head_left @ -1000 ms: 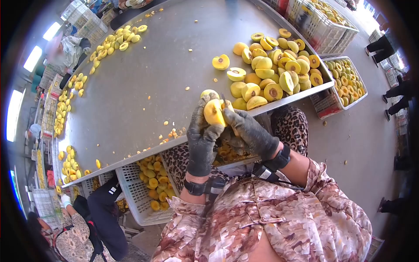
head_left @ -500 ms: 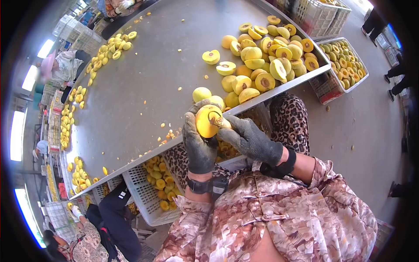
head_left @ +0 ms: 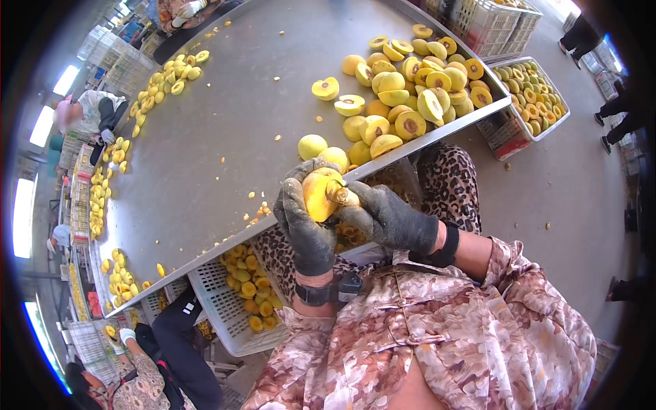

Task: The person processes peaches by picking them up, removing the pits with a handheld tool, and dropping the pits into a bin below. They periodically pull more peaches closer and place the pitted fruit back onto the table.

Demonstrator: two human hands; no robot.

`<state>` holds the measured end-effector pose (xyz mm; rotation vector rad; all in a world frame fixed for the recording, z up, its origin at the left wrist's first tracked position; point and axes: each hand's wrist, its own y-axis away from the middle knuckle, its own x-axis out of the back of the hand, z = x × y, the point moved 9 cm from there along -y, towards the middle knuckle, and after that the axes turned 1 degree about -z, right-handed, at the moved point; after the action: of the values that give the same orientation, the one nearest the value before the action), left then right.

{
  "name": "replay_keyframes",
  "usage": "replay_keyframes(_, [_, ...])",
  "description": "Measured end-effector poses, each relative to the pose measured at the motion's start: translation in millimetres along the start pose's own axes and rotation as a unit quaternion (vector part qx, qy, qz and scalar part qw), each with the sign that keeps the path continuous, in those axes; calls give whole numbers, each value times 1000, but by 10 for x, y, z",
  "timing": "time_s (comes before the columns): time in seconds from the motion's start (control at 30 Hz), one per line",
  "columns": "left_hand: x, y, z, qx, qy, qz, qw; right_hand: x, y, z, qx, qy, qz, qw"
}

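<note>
My left hand (head_left: 305, 229), in a dark grey glove, is wrapped round a yellow fruit half (head_left: 316, 194) near the table's front edge. From the right, my right hand (head_left: 391, 217), gloved alike, grips a small tool (head_left: 345, 197) with a light handle. The tool's curved metal end lies against the cut face of the fruit. My fingers hide part of the handle. Just beyond my hands, uncut-looking yellow fruits (head_left: 312, 147) rest by the table edge.
The metal table (head_left: 239, 130) carries a pile of fruit halves (head_left: 430, 102) at the right. Below its edge stands a white crate (head_left: 220, 307) of halves. Another full crate (head_left: 529, 102) is at the right. Co-workers (head_left: 147, 383) sit along the left side.
The fruit half has turned slightly in my left hand, and the tool's end sits differently on it. The view has shifted a little. At the far left, a co-worker's hand has come to the fruit.
</note>
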<state>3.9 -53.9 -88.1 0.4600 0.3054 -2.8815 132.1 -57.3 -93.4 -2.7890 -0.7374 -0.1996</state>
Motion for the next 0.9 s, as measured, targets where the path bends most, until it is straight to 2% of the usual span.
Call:
replay_keyframes(0.07, [-33,22,32,-5,27,19,999,-71,34,68,-16,-92,-9,996])
replay_keyframes(0.17, [-121,70,124,-34,-1,6,999,-53,118,-4,14,-95,16,995])
replay_keyframes(0.2, [-156,80,164,-50,-19,-9,999,-28,131,-18,-6,-94,-11,995])
replay_keyframes(0.23, [-156,103,287,-116,-149,-12,982,-10,142,-9,-22,-120,-19,992])
replay_keyframes(0.27, [-95,107,161,-64,-89,2,994,-96,155,-9,-50,-201,-40,978])
replay_keyframes(0.33, [-180,171,369,-105,-229,-45,967,-259,177,-35,-80,-322,-59,941])
replay_keyframes(0.37, [-124,138,176,-7,88,-33,996,-197,164,-158,17,-254,-26,967])
replay_keyframes(0.4, [-321,186,535,-103,-43,-85,990,-215,189,-156,5,-210,-41,977])
replay_keyframes(0.43, [-440,197,726,-168,-97,-99,976,-201,202,-213,8,-168,-69,983])
replay_keyframes(0.47, [-529,189,781,-198,-105,-98,970,-158,204,-287,98,-120,-21,988])
replay_keyframes(0.5, [-549,198,783,-205,-102,-93,969,-163,228,-308,57,-137,-67,987])
replay_keyframes(0.57, [-586,170,769,-205,-94,-86,970,-286,198,-84,5,-166,-110,980])
replay_keyframes(0.67, [-587,109,665,-174,-55,-73,981,-162,146,-182,75,-113,-78,988])
replay_keyframes(0.77, [-534,60,578,-141,-21,-53,988,-368,161,-278,-74,-323,-138,933])
replay_keyframes(0.87, [-440,22,495,-117,8,-27,993,-209,135,-347,39,-155,-132,978])
replay_keyframes(0.9, [-416,4,479,-114,14,-21,993,-175,136,-344,44,-178,-117,976])
